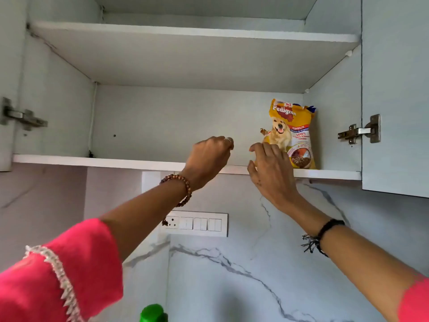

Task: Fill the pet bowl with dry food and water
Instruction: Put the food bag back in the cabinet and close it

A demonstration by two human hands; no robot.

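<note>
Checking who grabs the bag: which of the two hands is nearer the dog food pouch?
The right hand, open with fingers spread, overlaps the lower left of the yellow dog food pouch. The left hand, curled and wearing a ring, sits further left.

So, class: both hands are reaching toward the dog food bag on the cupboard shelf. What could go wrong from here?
1. The dog food bag stands upright near the shelf edge; a nudge from the right hand might tip it off.
2. The reach is overhead, so the left hand may not steady it in time.
</note>
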